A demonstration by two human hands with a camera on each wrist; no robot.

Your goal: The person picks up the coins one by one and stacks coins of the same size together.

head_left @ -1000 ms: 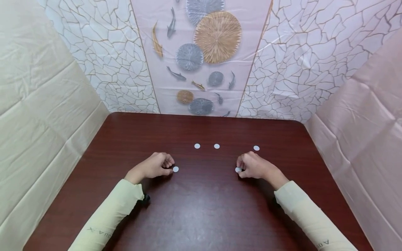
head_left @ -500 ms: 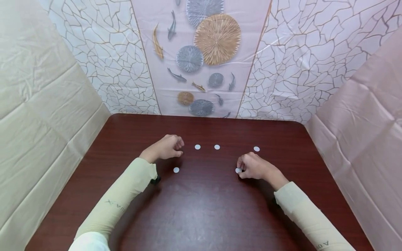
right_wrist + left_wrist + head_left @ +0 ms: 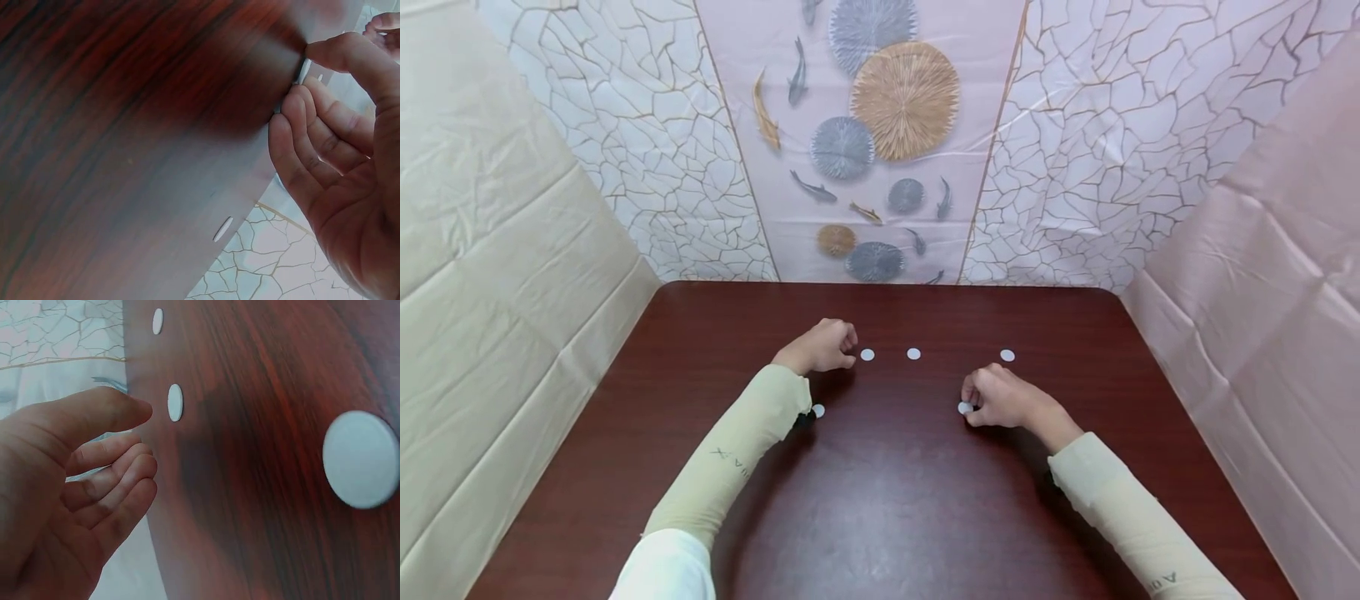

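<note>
Several flat white discs lie on the dark red-brown table. My left hand (image 3: pixel 822 345) hovers just left of the back-left disc (image 3: pixel 867 355), its fingers loosely bent and nothing between them; the left wrist view shows a gap between thumb tip and that disc (image 3: pixel 175 402). Below the left wrist is another disc (image 3: pixel 819 411), large in the left wrist view (image 3: pixel 361 459). Farther right, my right hand (image 3: pixel 1000 397) pinches a disc (image 3: pixel 966 407) at the tabletop between thumb and fingertips; its edge (image 3: pixel 304 71) shows between them in the right wrist view.
Another disc (image 3: pixel 913 354) lies in the back row, and one more (image 3: pixel 1007 355) sits beyond the right hand. The table (image 3: pixel 865 517) ends at a patterned backdrop (image 3: pixel 1075 167), with pale cloth walls (image 3: pixel 512 250) at both sides.
The left hand has left the front-left disc, moving up and rightward over the table to beside the back-left disc. The right hand stays at its disc.
</note>
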